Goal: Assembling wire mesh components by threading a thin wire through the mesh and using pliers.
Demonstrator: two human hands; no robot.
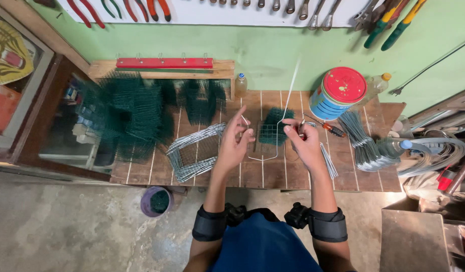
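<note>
A bent wire [265, 151] hangs above the middle of the wooden bench [293, 176], pinched at one end by the left hand [236, 143] and at the other by the right hand [304, 141], with bare planks below reaching the front edge.

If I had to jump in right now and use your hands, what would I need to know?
Left hand: raised over the wooden workbench, fingers pinching one end of a bent steel wire.
Right hand: grips the wire's other side, with a long straight end sticking up toward the wall.
Under the wire: a small piece of green mesh.
Done: the wire is already bent into a U-shaped loop; a stack of finished wire frames lies left of the hands.
Left: loose cut wires on the right and green mesh pieces on the left.
</note>
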